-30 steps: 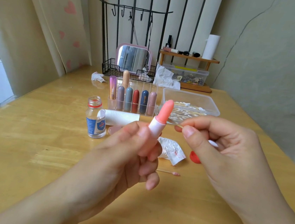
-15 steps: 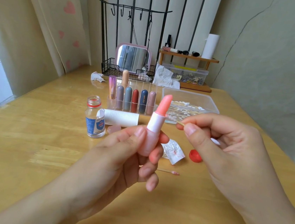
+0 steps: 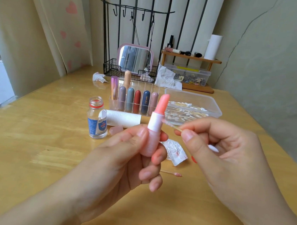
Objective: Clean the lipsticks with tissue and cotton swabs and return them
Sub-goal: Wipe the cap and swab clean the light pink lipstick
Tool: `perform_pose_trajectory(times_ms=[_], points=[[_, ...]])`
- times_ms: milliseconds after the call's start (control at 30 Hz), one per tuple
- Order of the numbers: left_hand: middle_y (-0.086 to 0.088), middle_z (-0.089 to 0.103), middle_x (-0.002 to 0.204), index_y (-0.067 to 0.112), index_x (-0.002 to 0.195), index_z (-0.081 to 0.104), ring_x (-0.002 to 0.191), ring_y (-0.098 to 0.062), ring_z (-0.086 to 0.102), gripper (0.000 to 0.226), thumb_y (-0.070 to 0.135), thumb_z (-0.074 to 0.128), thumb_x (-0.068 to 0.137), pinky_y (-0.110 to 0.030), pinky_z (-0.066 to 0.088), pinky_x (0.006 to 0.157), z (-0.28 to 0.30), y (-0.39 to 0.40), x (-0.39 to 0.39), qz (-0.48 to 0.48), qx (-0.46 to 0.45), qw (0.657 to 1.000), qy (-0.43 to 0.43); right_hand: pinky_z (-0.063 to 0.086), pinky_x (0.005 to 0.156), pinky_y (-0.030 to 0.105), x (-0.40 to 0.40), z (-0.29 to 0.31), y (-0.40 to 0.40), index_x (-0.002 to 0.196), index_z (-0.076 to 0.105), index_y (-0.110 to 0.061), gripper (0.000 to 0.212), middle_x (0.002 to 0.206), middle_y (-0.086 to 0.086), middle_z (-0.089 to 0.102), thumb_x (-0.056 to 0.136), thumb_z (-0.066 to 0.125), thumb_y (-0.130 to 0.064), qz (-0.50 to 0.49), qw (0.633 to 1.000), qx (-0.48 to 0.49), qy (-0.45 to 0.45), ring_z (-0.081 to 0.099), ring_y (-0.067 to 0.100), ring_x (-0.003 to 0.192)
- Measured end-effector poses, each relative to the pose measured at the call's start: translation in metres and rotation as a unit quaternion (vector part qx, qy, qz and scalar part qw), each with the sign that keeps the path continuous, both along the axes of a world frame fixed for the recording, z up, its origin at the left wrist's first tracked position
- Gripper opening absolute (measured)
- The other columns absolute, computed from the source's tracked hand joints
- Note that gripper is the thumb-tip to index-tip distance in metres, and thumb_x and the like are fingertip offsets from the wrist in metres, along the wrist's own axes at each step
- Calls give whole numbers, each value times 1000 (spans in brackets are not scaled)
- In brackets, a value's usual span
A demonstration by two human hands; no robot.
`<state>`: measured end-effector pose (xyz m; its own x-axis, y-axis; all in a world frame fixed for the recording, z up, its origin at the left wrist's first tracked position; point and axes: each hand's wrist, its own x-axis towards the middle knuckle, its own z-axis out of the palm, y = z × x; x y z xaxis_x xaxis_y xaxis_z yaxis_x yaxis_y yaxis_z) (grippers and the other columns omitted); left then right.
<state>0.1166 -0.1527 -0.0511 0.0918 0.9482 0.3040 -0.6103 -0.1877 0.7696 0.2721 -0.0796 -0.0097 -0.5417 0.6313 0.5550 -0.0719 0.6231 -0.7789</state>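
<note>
Setting: home vanity corner, domestic rather than commercial.
Surface: wooden table (image 3: 28,154) pushed against a plain wall with a visible crack.
Window side: pale curtain (image 3: 58,19) printed with pink hearts, daylight at left.
Back of table: pink-framed mirror (image 3: 135,59) standing in a black wire basket (image 3: 111,70), hooks on a black rack (image 3: 137,9) above.
Storage: small wooden shelf (image 3: 191,57) with cosmetics and a paper roll; clear organizer (image 3: 114,104) holding capped lipsticks (image 3: 137,102).
Supplies: plastic tub (image 3: 216,109) of cotton swabs, small glass bottle (image 3: 97,119), crumpled tissue (image 3: 98,77).
</note>
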Motion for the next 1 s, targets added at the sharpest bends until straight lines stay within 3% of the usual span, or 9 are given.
perform_pose_trajectory(times_ms=[100,200,300,467,567,700,833,1000], points=[[-8,54,73,4,101,62,52,-13,44,30,30,65,86,-30,48,56,0,-1,2,3,0,1000,21,46,52,27,-2,-5,-1,85,67,-30,14,59,9,54,77,60,-39,-21,998,55,-2,52,19,53],[-7,54,73,3,98,60,52,-13,43,30,29,66,86,-29,47,57,-1,-2,3,11,-4,999,31,37,50,11,1,-5,3,85,65,-27,14,56,1,51,79,58,-37,-47,993,110,-19,46,4,48],[-4,52,72,11,89,59,52,-12,42,20,30,66,86,-28,47,58,-1,-2,2,17,2,999,42,31,48,9,3,-5,1,78,62,-25,9,51,-7,42,79,57,-33,-49,982,170,-58,37,4,46],[-3,52,72,12,95,63,52,-11,41,18,28,62,88,-27,46,57,1,-4,3,33,-4,998,47,31,49,7,5,-2,3,75,63,-24,10,57,2,47,81,58,-31,-76,978,192,-41,40,7,48],[-3,51,71,14,82,63,52,-11,39,14,26,58,88,-26,46,57,4,-5,5,53,-2,996,68,27,50,4,5,-2,2,69,63,-24,12,55,-2,41,79,57,-28,-68,973,215,-60,37,2,48],[-4,50,69,13,90,62,51,-12,38,17,28,58,83,-26,45,56,6,-7,7,73,-18,994,79,33,52,6,5,-3,4,78,63,-25,10,60,-3,50,84,57,-30,-84,975,203,-35,45,1,50],[-4,49,70,15,79,61,52,-12,37,14,28,56,85,-26,45,57,8,-9,9,75,-17,992,95,28,51,3,5,-2,2,69,64,-24,12,53,-10,39,79,59,-27,-68,970,227,-56,39,-3,49],[-4,50,67,9,85,53,51,-12,42,15,24,56,88,-25,45,55,9,-10,10,111,-32,987,110,30,51,5,3,-2,3,75,65,-26,10,58,-8,47,83,59,-27,-85,970,223,-40,41,1,50]])
